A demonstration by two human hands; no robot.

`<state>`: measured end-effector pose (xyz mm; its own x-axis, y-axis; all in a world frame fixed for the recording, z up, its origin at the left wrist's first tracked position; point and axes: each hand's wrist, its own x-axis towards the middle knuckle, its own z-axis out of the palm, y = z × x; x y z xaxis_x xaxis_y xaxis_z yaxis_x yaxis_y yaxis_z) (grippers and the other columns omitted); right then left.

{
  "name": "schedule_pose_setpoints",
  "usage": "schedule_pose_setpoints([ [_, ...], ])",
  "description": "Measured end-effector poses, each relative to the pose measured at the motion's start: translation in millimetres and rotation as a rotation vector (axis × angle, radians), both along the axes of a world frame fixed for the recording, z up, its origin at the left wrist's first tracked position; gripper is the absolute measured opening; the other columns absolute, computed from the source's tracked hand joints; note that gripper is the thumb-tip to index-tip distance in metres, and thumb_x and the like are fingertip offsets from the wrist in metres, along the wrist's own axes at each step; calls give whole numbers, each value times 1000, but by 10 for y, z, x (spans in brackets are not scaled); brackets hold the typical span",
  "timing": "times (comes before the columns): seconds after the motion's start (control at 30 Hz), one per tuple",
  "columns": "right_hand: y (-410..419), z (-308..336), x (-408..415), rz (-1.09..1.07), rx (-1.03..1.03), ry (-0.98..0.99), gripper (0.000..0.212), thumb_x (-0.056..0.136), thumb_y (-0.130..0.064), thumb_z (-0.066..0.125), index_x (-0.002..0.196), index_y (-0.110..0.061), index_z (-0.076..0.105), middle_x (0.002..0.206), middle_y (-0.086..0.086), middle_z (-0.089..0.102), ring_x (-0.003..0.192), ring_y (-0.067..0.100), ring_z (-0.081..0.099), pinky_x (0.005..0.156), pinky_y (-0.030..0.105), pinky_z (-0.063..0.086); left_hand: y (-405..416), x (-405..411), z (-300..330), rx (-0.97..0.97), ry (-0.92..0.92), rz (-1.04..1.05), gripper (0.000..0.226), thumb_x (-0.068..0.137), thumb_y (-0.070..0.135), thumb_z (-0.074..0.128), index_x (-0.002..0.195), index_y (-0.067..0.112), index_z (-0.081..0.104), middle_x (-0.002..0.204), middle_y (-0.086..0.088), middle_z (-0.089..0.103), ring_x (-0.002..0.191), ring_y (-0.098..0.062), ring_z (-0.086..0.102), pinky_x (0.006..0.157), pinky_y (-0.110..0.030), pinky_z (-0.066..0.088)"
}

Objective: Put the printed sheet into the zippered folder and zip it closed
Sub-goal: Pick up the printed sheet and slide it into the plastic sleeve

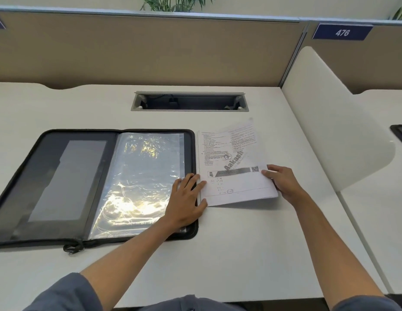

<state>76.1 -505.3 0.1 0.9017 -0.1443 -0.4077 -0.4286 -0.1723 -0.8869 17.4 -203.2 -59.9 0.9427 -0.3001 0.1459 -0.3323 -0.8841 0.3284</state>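
Print on the printed sheet (231,164) is too small to read apart from a large slanted watermark and a QR code; its far right corner curls up. The zippered folder (94,185) lies open at centre-left on the white desk (240,254), glare washing out its clear sleeves, its left edge cut off by the frame. The sheet sits just right of it, long axis running away from the person. The left hand (186,198) lies flat, fingers spread, across folder edge and sheet. The right hand (283,181) pinches the sheet's near right edge.
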Motion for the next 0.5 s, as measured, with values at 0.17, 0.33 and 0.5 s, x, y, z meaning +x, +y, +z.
schedule_pose_setpoints([
  [0.17,5,45,-62,-83,92,-104,22,89,-5,65,111,-5,70,102,7,75,85,19,69,78,31,54,-51,62,183,-459,179,125,46,91,36,43,134,21,41,137,2,49,127,-15,41,113,-44,27],
  [0.33,56,179,-116,-100,175,-177,24,89,-7,66,113,-6,68,102,5,75,89,19,70,76,27,59,-100,374,680,-1029,538,308,30,97,39,49,125,29,55,122,5,65,109,-15,63,83,-23,54],
  [0.5,240,252,-167,-99,255,-212,36,90,-10,65,126,-4,60,114,12,71,102,29,68,93,43,53,-60,568,982,-1172,558,376,25,101,18,41,119,20,58,116,1,68,96,-14,68,73,-26,55],
])
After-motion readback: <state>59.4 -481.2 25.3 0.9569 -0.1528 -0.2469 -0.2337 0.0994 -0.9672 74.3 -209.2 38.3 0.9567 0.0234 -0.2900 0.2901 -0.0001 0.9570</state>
